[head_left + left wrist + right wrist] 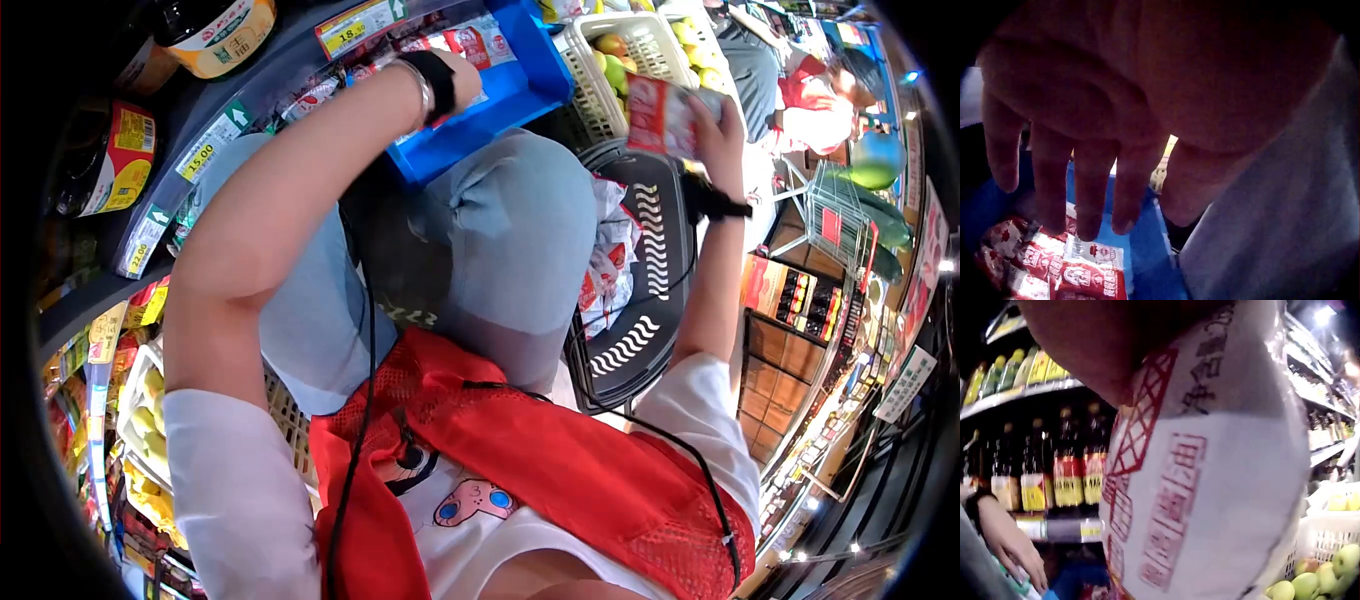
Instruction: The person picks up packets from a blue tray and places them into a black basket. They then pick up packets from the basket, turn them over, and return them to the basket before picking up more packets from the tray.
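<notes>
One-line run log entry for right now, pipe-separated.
left hand: open, over blue bin with packets | right hand: holding red-and-white packet near dark basket | basket: more packets inside

The person's left hand (1097, 106) hangs palm-side to view, dim in shadow, its fingers (1090, 194) extended and slightly apart. Just by the fingertips, and I can't tell if they touch, shiny red and white packets (1091, 269) lie bunched toward the left inside a blue bin (1163, 250). Off to the right spreads some dim, greyish cloth (1285, 200), softly creased.
</notes>
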`<action>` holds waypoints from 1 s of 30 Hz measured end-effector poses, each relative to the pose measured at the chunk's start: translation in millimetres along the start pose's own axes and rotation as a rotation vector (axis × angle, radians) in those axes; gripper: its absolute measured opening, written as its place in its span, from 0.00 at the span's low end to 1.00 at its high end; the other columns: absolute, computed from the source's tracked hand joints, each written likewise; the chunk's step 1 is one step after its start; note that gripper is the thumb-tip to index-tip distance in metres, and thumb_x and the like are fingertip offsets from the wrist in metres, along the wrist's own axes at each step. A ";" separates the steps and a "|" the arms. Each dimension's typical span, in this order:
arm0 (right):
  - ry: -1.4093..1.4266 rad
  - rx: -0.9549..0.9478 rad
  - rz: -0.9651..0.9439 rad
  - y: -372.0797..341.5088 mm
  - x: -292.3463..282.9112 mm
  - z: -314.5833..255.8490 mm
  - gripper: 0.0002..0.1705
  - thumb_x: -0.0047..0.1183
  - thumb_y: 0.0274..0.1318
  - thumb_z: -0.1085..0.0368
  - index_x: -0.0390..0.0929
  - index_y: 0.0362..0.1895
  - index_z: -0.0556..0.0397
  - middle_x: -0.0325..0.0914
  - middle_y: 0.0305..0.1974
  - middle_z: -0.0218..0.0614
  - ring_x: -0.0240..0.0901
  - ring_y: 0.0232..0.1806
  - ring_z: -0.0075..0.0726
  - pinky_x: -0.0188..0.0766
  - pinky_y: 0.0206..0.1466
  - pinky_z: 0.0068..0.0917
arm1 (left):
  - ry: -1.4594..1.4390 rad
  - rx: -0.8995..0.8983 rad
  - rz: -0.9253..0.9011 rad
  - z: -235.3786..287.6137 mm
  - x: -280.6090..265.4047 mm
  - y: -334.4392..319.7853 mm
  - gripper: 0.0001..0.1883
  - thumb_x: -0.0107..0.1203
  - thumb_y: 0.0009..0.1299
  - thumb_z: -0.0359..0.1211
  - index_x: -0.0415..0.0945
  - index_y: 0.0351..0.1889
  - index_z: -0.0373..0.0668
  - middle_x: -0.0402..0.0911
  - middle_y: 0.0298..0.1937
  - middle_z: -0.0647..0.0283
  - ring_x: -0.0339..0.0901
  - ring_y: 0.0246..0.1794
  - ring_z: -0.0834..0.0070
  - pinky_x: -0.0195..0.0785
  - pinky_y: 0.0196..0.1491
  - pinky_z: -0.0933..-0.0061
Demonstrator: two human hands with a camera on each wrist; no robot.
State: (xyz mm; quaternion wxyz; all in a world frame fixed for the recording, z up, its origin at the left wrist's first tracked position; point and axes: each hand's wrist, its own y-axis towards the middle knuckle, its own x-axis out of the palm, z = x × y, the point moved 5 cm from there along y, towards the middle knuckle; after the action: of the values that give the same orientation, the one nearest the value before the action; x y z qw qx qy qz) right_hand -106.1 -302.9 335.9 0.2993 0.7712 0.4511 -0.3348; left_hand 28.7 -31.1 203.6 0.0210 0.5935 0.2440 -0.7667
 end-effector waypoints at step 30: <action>-0.512 -0.408 -0.863 96.3 360.4 91.7 0.26 0.53 0.45 0.63 0.70 0.52 0.50 0.76 0.44 0.50 0.73 0.48 0.56 0.70 0.51 0.41 | 0.179 -0.186 -0.405 50.1 103.8 40.9 0.19 0.49 0.65 0.43 0.77 0.53 0.50 0.76 0.55 0.62 0.72 0.56 0.61 0.54 0.59 0.46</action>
State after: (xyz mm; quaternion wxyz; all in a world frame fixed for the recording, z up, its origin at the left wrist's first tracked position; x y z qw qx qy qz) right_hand 90.5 -234.2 13.1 0.3785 0.3360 0.6955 -0.5100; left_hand -33.9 -60.4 102.6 -0.1005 0.5935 0.4285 -0.6738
